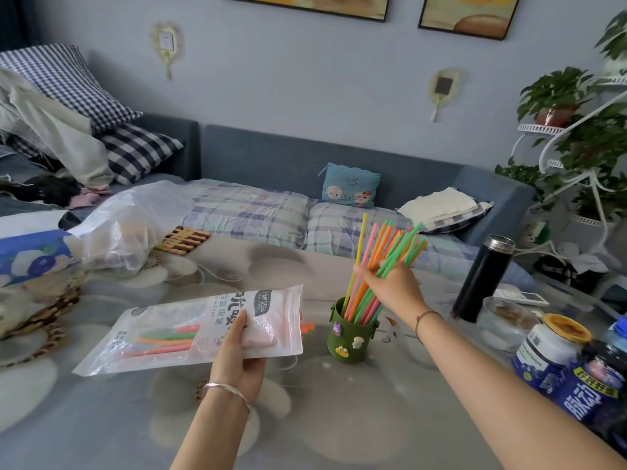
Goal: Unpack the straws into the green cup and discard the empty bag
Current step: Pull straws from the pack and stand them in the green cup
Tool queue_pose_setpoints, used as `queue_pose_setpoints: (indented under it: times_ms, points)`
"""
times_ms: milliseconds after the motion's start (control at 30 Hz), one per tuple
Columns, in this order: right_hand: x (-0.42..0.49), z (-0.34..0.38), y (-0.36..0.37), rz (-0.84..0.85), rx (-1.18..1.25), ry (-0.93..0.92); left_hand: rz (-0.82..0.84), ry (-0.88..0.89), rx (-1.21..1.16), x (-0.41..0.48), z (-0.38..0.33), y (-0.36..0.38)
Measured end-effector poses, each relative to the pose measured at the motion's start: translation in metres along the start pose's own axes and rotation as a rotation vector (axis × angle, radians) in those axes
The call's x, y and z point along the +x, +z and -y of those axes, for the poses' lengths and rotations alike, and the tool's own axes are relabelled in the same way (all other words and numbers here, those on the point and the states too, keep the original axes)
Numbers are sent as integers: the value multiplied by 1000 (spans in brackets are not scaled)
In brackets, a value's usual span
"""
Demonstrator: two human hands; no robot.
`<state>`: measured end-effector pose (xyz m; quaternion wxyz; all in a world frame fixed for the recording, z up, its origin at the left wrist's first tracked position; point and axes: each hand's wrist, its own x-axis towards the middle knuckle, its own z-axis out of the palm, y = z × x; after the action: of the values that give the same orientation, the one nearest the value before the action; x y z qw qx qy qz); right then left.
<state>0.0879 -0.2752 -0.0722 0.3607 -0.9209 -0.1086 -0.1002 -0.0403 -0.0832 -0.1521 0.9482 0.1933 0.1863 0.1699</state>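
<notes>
A person's right hand point(390, 286) grips a bundle of coloured straws point(383, 266) standing in the green cup point(351, 337) on a floral table point(101, 418). The left hand point(237, 347) pinches the plastic straw bag point(190, 330) just left of the cup; a few straws remain inside. Unpacking looks mostly done; next, likely release the bundle and pull out the last straws

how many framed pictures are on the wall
2, both cut off by the top edge of the view: one framed picture above the sofa's middle, the other framed picture to its right, near the plant stand. More may hang out of view.
</notes>
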Motion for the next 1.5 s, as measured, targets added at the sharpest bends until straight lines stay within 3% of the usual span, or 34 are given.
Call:
queue_pose_setpoints:
  times_ms: [67, 233, 400, 667, 767, 933, 1000, 1233, 1367, 1500]
  points:
    - [1, 5, -3, -40, -7, 4, 1, 2, 1, -2, 1, 1]
    - [2, 12, -4, 158, -158, 88, 5, -2, 3, -5, 2, 3]
    - [-8, 22, -16, 91, 1, 45, 7, 9, 14, -8, 3, 6]
    - [-61, 17, 11, -173, 624, 29, 9, 49, 52, -13, 9, 8]
    - [-88, 16, 39, -93, 825, 161, 3, 89, 111, -16, 11, 11]
    - [-111, 21, 64, 184, 1428, 610, -84, 241, 299, -21, 19, 15]
    - [-115, 23, 71, 184, 1432, 618, -77, 301, 379, -22, 22, 17]
    - [-122, 20, 83, -64, 985, 236, -73, 308, 379, -19, 26, 15]
    - [-119, 15, 82, -121, 977, 179, -40, 203, 280, -18, 21, 12]
    - [-112, 10, 57, -298, 1094, 171, -9, 81, 150, -15, 14, 8]
